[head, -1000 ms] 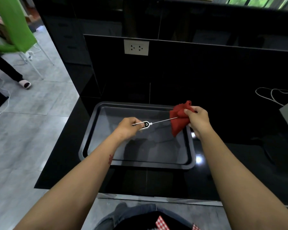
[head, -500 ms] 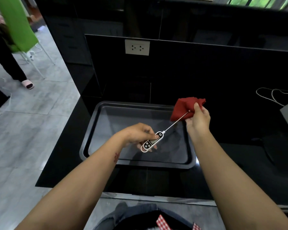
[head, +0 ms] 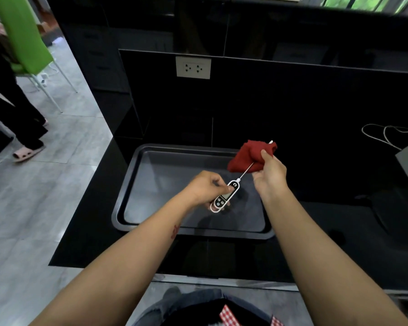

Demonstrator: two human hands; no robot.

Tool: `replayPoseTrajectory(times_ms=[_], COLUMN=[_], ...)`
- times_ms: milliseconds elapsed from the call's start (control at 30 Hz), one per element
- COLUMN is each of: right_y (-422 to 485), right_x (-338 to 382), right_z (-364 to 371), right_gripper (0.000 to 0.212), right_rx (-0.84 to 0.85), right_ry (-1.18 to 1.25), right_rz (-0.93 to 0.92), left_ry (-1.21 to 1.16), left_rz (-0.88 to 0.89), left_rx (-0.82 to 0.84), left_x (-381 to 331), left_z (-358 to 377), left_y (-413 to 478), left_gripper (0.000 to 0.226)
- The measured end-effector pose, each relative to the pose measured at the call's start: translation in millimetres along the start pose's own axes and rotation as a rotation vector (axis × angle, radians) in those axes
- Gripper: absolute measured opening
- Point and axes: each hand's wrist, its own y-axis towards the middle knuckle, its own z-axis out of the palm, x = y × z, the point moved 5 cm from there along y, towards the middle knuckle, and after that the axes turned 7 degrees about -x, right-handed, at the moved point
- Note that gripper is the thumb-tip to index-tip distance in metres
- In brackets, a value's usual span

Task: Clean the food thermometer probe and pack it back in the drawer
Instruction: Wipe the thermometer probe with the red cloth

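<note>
2 hands share the food thermometer [head: 224,196] above the dark tray [head: 127,184]. The left hand [head: 206,188] pinches its white body; the right hand [head: 270,171] squeezes a red cloth [head: 247,156] around the probe [head: 245,171]. Since 1 second ago, the thermometer has tilted from nearly level to steeply diagonal, and the cloth has slid along the shaft, so the tip now pokes out beyond it. Wiping looks well underway; no drawer is visible.
</note>
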Motion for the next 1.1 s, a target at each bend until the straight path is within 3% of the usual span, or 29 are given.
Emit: replayPoseTrajectory(times_ms=[600, 900, 1033, 1100], right_y=[-12, 7, 0, 1], right_x=[-15, 4, -17, -22], right_z=[-7, -11, -12, -11], right_gripper=[0.03, 0.027, 0.016, 0.026], right_rx=[0.061, -0.011, 0.039, 0.05], right_ry=[-0.255, -0.28, -0.402, -0.418], right_rz=[-0.055, -0.127, -0.146, -0.148], left_ry=[0.185, 0.185, 0.173, 0.172], left_rz=[0.075, 0.088, 0.092, 0.094], left_rx=[-0.249, -0.214, -0.256, -0.276], left_x=[-7, -7, -8, -8], left_z=[2, 7, 4, 1], left_y=[5, 3, 5, 7], left_gripper=[0.024, 0.025, 0.024, 0.025])
